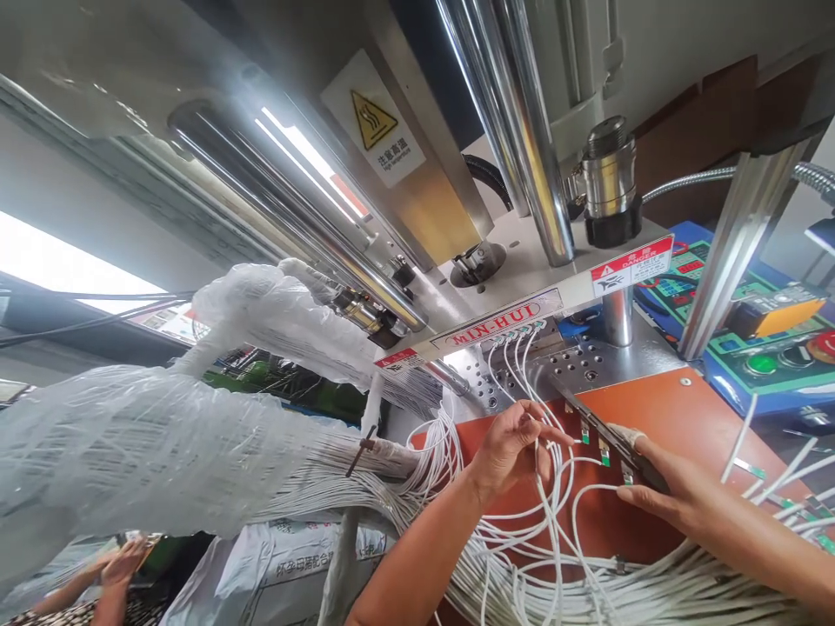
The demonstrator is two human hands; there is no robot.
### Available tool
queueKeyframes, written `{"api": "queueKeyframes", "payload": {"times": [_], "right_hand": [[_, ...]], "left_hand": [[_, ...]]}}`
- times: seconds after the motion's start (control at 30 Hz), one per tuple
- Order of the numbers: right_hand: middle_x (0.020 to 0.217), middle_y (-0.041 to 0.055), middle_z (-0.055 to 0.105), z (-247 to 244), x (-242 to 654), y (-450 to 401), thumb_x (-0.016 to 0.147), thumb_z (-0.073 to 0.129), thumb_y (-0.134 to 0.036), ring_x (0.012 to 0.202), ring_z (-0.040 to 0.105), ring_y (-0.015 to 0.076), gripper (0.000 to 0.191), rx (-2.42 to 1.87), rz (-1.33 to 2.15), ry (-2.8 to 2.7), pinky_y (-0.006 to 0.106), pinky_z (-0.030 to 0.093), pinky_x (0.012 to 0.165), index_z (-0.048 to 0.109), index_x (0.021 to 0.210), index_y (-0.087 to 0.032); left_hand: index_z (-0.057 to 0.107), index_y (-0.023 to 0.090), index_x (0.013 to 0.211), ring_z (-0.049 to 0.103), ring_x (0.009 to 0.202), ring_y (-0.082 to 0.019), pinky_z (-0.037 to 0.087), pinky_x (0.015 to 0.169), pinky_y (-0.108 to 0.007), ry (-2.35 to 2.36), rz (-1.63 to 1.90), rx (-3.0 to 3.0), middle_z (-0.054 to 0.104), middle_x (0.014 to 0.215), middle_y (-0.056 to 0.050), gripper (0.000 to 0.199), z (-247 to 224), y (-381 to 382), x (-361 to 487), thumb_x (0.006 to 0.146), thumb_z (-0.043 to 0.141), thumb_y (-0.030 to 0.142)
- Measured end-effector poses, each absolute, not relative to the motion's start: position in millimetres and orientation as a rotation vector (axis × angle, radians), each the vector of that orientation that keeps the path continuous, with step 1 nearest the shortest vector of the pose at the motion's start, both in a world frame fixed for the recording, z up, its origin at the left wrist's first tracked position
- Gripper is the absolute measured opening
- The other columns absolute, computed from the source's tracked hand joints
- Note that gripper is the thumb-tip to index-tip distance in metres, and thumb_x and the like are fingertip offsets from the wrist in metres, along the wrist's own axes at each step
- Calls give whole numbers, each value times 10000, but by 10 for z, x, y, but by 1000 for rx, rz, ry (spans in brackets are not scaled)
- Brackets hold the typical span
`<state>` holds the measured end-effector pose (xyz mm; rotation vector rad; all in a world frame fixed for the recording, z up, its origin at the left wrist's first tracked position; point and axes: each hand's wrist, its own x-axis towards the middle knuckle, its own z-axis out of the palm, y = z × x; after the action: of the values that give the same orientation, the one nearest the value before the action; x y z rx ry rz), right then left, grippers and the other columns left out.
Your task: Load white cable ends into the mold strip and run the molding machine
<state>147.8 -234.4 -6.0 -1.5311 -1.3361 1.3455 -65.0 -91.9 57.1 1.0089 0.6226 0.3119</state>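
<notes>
My left hand [512, 448] pinches several thin white wires above an orange-brown work plate [678, 417]. My right hand [658, 482], with tape on the thumb, grips a dark narrow strip [604, 422]. Several small metal terminals with green parts stick out along the strip's lower edge, and white wires run from them. The wires loop down between my hands into a thick white bundle [619, 600] at the bottom of the view. Part of the strip is hidden behind my right hand.
Chrome columns [522, 130] of a press rise over a perforated steel plate [574, 365]. A green control panel [763, 348] sits at right. Plastic-wrapped wire bundles [143, 452] fill the left. A co-worker's hand [121, 561] shows at bottom left.
</notes>
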Motion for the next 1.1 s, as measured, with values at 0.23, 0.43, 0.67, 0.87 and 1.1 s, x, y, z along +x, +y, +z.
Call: {"api": "queueKeyframes", "payload": {"times": [0.23,0.43,0.67,0.87,1.1], "right_hand": [[1470,87,474,-7,1471,-2352,844,543,-567,1396,373,269,745,-1538,1378,-1340,414,255,1191,283,1449,-218],[1436,75,518,-31,1454,-2363,851,537,-558,1333,457,282,669,-1512,1356,-1332,428,318,1156,342,1405,-237],[1296,79,625,-104,1424,-2358,832,595,-494,1261,528,306,632,-1561,1261,-1297,435,383,1100,414,1380,-235],[1181,47,679,-28,1410,-2374,834,598,-491,1217,566,284,638,-1549,1271,-1280,390,428,1051,406,1390,-244],[1208,56,651,-55,1444,-2368,822,597,-514,1272,511,288,510,-1530,1324,-1284,399,367,1107,469,1235,-244]], "left_hand": [[623,100,932,428,467,-27,236,455,-188,954,579,1213,694,809,-67,381,508,-958,-552,803,715,447],[416,107,1373,442,551,-66,323,517,-201,997,538,1434,701,835,-54,530,478,-969,-562,921,549,351],[392,205,1133,545,588,-104,419,616,-231,1133,602,1747,731,854,-36,194,500,-1016,-546,958,449,268],[576,193,822,614,666,-125,449,687,-228,1172,586,1964,680,719,-1,155,575,-1050,-513,899,584,328],[667,184,735,525,574,-96,408,605,-206,1160,539,2147,642,644,15,148,406,-1081,-452,853,640,268]]}}
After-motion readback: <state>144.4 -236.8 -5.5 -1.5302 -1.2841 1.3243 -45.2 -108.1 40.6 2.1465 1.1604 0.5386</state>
